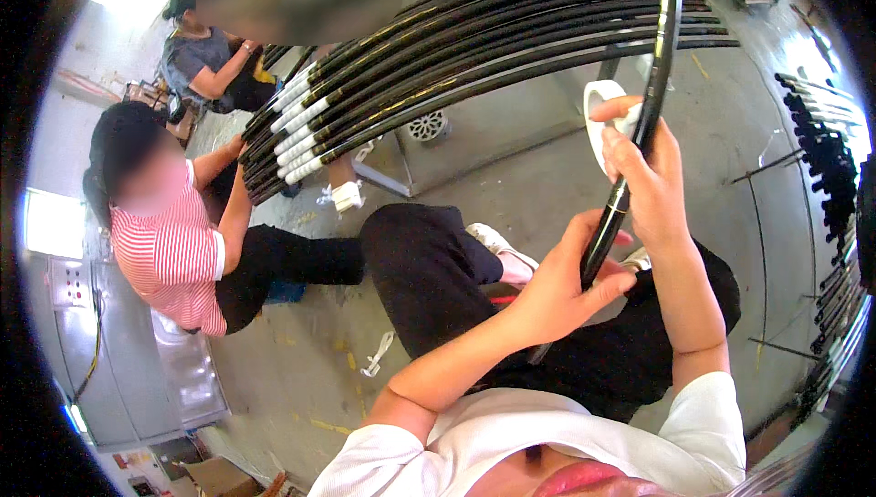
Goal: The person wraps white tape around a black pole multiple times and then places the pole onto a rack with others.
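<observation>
Up close, the left hand (558, 289) has its fingers curled tight around the lower end of a slim black rod (630, 164), while the right hand (646, 173) grips the same rod higher up and pinches a white tape roll (598, 114) against it. Beyond them, a bundle of black rods (474, 50) spans the floor, where a person in a striped shirt (173, 260) sits at its white-taped ends.

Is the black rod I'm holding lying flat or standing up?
Standing up, tilted slightly: the black rod runs from the left hand up past the right hand, which also holds a white tape roll.
</observation>
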The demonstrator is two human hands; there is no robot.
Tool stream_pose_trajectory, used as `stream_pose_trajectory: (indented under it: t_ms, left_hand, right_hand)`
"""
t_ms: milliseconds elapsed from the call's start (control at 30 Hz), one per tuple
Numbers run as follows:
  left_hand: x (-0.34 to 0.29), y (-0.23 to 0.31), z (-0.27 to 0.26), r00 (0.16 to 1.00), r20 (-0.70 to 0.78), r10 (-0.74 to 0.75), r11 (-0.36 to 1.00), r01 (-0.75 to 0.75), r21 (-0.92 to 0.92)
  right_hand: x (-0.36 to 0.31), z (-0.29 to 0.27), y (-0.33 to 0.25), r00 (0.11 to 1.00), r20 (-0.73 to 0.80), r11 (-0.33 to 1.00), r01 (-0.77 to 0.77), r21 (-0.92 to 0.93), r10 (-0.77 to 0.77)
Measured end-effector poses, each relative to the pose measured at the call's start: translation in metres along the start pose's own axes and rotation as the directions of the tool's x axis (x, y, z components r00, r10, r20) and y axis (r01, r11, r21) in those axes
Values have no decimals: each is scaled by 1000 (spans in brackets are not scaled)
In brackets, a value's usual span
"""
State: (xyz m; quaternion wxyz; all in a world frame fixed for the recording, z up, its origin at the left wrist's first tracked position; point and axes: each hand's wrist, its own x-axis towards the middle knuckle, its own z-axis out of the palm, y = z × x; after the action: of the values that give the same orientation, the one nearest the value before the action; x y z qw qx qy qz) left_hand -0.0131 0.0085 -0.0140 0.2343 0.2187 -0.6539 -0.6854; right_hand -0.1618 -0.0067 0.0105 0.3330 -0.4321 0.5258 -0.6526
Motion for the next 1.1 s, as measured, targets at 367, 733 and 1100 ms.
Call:
stream_pose_trajectory:
  t_ms: [367,733,1100]
  left_hand:
    - [8,18,-20,988,-137,-71,962,32,-271]
    - [28,23,-39,897,-351,267,960,-215,181]
    - [27,17,-41,779,-264,569,782,-414,466]
  right_hand:
    - [-4,-43,-13,980,169,992,-118,48,108]
    - [-12,-48,-24,930,366,993,-79,84,43]
    - [-14,-26,-29,924,310,914,-87,-397,223]
